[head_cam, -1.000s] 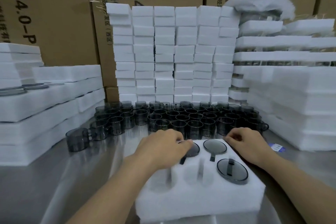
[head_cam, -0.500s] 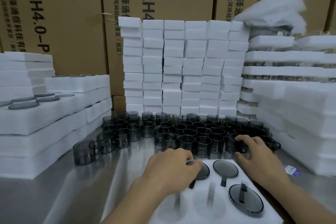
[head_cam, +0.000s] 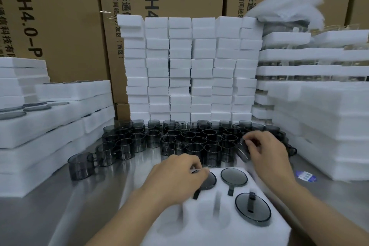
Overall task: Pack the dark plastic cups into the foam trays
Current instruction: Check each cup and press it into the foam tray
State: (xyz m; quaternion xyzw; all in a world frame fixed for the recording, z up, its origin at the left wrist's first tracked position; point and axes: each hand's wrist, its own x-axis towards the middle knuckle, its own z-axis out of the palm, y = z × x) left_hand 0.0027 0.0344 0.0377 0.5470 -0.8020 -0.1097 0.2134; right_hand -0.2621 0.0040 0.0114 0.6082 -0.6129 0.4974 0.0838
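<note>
Cartons (head_cam: 60,26): towering across the whole back, showing black print.
Table (head_cam: 40,211): gleaming steel, carrying the lot.
Foam stacks (head_cam: 323,118): piling high on the right, more stepping up on the left.
Blocks (head_cam: 189,66): walling up in neat columns right behind the cups.
Tray (head_cam: 219,231): sitting front and centre on the table, showing bare pockets (head_cam: 211,215) on its near left side.
Cups (head_cam: 179,136): crowding upright on the table between blocks and tray, mouths up.
Lone cup (head_cam: 79,166): standing at the left end of the crowd, handle pointing right.
Right hand (head_cam: 267,156): reaching over the right edge of the crowd, curling fingers and thumb round the tilted cup.
Left hand (head_cam: 175,177): hovering over the tray's far left corner, fingers curling down, tips pinching the rim of the left cup.
Tilted cup (head_cam: 242,151): leaning over in the right hand, just beyond the tray.
Left cup (head_cam: 207,180): sitting in its tray pocket, half hiding under the left hand.
Middle cup (head_cam: 233,176): sitting sunk in the next pocket, handle pointing near.
Near cup (head_cam: 252,208): filling the right-hand pocket, handle lying across the top.
Sticker (head_cam: 306,175): lying blue and white on the table, right of the tray.
</note>
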